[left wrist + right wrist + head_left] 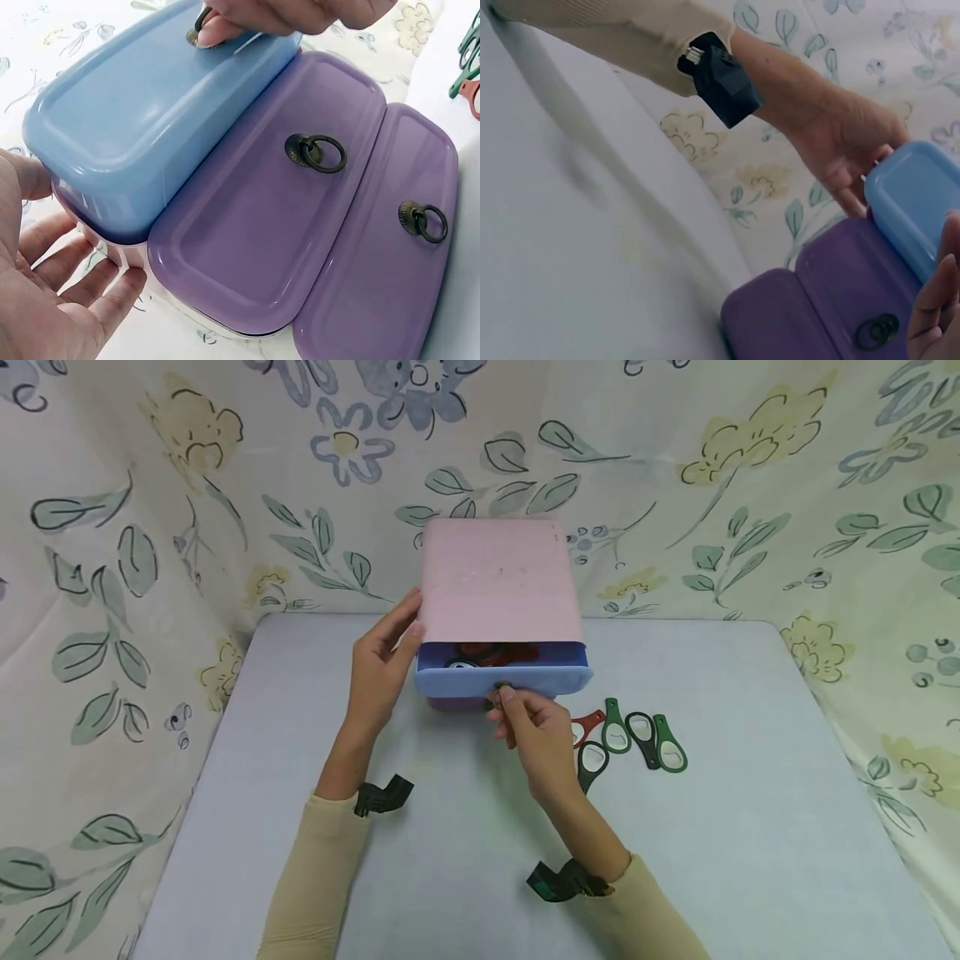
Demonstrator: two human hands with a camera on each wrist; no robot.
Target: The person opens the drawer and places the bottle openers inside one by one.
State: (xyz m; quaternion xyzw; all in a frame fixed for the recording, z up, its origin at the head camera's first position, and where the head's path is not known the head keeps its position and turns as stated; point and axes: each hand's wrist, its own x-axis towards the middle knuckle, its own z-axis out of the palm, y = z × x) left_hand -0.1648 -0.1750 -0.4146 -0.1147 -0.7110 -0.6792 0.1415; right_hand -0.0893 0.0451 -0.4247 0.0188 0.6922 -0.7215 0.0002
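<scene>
Your right hand [543, 739] is pinching the blue drawer [450, 683] by its ring [199, 18], left hand [381, 662] touching pink cabinet [498, 581], fingers extended, at far bench [735, 710] edge — drawer seemingly midway, looped tools [649, 752] lying outside.

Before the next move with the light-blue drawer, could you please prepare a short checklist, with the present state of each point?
1. Right grip pinches the ring pull of the light-blue drawer: ok.
2. Left grip touches the side of the pink cabinet, fingers not wrapped around it: ok for light steadying, I think.
3. Light-blue drawer is partly open: ok.
4. Upper purple drawer and lower purple drawer look shut: ok.
5. Drawer contents can be fully identified: cannot tell, only parts show.
6. Loop-ended pieces are all inside the drawer: not ok, several lie on the tabletop.
</scene>
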